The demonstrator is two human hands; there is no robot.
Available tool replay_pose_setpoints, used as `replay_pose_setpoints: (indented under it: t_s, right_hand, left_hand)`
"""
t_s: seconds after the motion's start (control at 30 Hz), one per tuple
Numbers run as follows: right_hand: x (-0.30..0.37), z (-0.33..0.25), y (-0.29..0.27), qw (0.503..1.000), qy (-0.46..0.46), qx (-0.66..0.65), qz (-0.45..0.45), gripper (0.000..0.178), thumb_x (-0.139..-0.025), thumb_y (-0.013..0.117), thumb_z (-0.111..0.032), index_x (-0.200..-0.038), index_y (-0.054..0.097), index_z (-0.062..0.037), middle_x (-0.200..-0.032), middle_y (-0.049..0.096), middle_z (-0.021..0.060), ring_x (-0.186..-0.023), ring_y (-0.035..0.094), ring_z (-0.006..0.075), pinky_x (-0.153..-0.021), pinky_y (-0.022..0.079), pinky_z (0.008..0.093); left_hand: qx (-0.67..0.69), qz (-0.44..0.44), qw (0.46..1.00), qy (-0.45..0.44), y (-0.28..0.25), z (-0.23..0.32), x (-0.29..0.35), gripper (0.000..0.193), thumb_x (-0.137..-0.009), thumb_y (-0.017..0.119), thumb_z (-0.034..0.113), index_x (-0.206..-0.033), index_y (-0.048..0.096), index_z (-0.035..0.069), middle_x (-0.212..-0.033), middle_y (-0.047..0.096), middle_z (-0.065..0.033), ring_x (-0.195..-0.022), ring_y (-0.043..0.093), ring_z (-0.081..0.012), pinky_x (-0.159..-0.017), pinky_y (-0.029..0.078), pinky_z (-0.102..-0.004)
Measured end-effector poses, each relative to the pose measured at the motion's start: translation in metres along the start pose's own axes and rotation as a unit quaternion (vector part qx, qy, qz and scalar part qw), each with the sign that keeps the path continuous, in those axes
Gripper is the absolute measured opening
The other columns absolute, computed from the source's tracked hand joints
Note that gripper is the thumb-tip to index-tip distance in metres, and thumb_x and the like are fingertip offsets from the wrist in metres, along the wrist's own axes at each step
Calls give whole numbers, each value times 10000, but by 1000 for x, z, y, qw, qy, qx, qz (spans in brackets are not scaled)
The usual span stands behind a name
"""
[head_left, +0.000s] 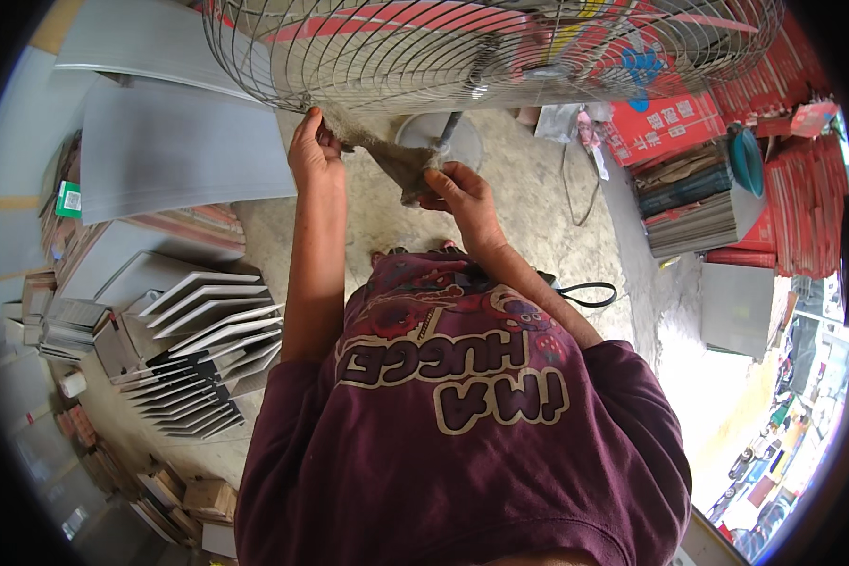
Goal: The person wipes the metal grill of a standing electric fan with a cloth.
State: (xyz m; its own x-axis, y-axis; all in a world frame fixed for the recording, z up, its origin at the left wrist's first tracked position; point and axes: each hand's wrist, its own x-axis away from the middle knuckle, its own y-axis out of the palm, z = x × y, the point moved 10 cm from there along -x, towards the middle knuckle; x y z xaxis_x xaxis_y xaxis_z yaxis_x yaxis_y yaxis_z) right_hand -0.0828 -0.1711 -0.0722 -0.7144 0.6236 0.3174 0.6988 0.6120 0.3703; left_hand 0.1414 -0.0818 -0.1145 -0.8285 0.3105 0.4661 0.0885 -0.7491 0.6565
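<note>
A dirty grey-brown cloth stretches between my two hands just under the wire cage of a large fan. My left hand is closed in a pinch at the cloth's left end, its fingertips up against the lower rim of the cage. Lower and to the right, my right hand grips the other end, thumb on top and fingers curled beneath. Part of the cloth lies against the cage wires. Behind it, the fan's pole runs down to a round base on the floor.
Large grey panels lean at the left, above a rack of upright tile-like boards. Red flat packs and a stack of boards stand at the right. A thin cord trails on the concrete floor.
</note>
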Motion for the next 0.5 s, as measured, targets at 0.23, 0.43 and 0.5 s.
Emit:
replay_pose_setpoints:
  t_s: [0.23, 0.43, 0.5]
  right_hand:
    - [1, -3, 8, 1000, 16, 1, -11, 200, -835, 576, -199, -911, 541, -18, -816, 562, 23, -706, 581, 139, -708, 490, 277]
    - [1, -5, 10, 1000, 10, -1, -24, 202, -833, 579, -209, -915, 540, -29, -822, 570, 27, -708, 585, 140, -712, 490, 279]
    - [1, -5, 10, 1000, 17, 1, -18, 200, -833, 579, -208, -913, 542, -28, -823, 571, 26, -708, 583, 136, -713, 490, 277]
  left_hand:
    - [-2, -38, 999, 36, 35, 42, 37, 178, -723, 665, 80, -884, 597, 47, -868, 566, -17, -820, 500, -122, -744, 373, -255]
    - [-9, -60, 996, 64, 40, 50, 51, 189, -726, 671, 95, -895, 595, 62, -823, 533, 13, -756, 450, -99, -711, 362, -249]
    - [-2, -51, 997, 61, 36, 46, 51, 188, -728, 667, 93, -899, 595, 62, -811, 522, 22, -732, 434, -97, -693, 358, -245]
